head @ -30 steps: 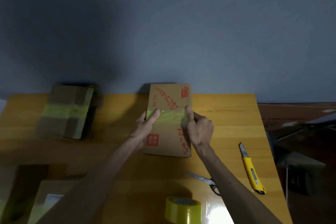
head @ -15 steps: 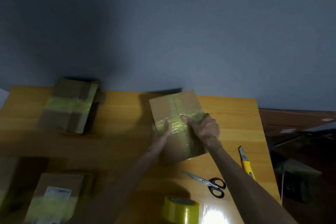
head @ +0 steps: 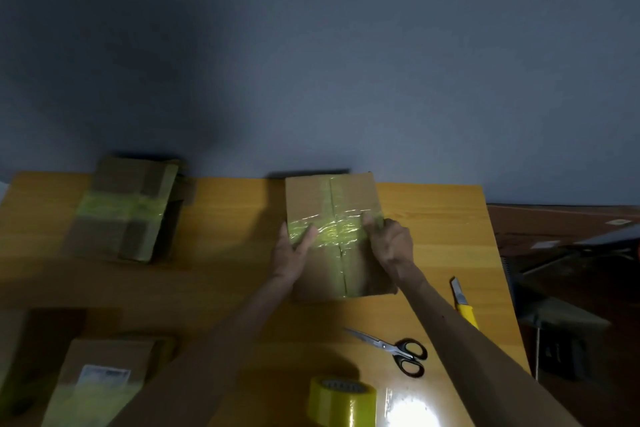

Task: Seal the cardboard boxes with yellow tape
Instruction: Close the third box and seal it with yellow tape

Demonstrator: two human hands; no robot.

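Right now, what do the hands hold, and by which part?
The box: left hand grips its left edge, right hand its right edge, both at the tape band.

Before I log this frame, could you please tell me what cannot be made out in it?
Head view only:
held box: underside hidden; left hand and right hand cover the yellow band's ends.
utility knife: handle end behind the right forearm.
near-left box: label blurred, unreadable.
tape roll: bottom cut by the frame edge.

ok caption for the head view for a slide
Left hand and right hand hold a taped cardboard box at a table, tape roll and scissors nearby.
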